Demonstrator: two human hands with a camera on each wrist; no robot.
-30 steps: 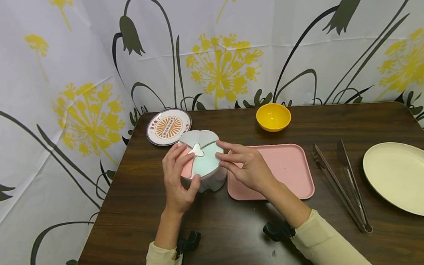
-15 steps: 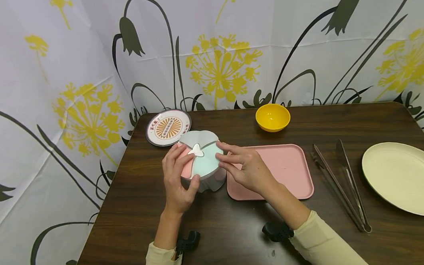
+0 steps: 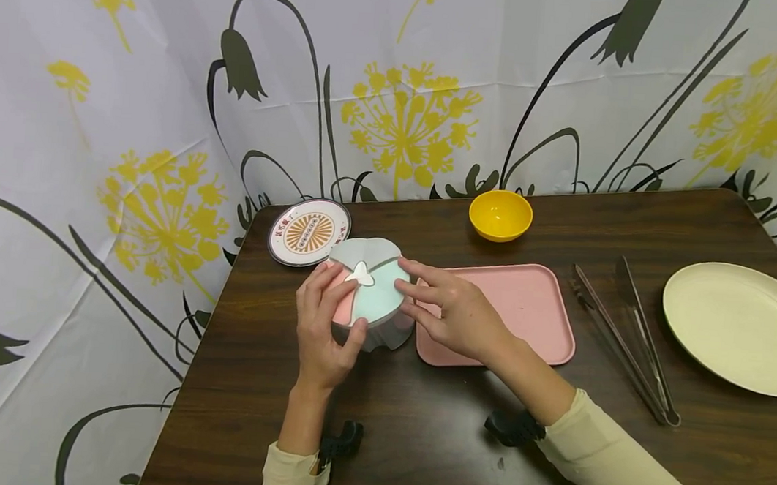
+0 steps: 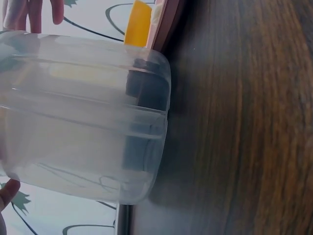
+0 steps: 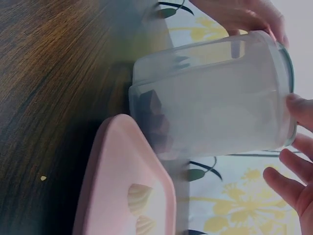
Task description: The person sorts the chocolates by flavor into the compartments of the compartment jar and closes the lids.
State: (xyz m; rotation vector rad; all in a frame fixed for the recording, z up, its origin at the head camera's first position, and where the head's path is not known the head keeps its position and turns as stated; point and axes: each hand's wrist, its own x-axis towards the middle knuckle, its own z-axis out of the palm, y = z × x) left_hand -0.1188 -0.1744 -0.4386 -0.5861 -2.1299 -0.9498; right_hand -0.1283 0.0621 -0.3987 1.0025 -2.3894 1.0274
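Note:
A translucent storage container (image 3: 386,334) stands on the table, topped by a round lid (image 3: 379,293) with grey, pink and mint segments and a white three-lobed piece in the middle. My left hand (image 3: 324,334) holds the lid from the left, fingers bent over the pink segment and thumb at the front edge. From the other side my right hand (image 3: 454,308) touches the lid's right edge with extended fingertips. The right wrist view shows dark cube-like pieces (image 5: 159,125) low inside the container (image 5: 220,98). The left wrist view shows its ribbed clear wall (image 4: 83,117).
Right beside the container lies a pink tray (image 3: 537,309); cream ridged pieces (image 5: 139,198) sit on it. A patterned plate (image 3: 310,232) is behind left, a yellow bowl (image 3: 500,215) at the back. Metal tongs (image 3: 640,343) and a cream plate (image 3: 740,327) lie to the right.
Both hands stay at the lid, with the right hand's fingers shifting only slightly at its edge. The container and the other things have kept their places.

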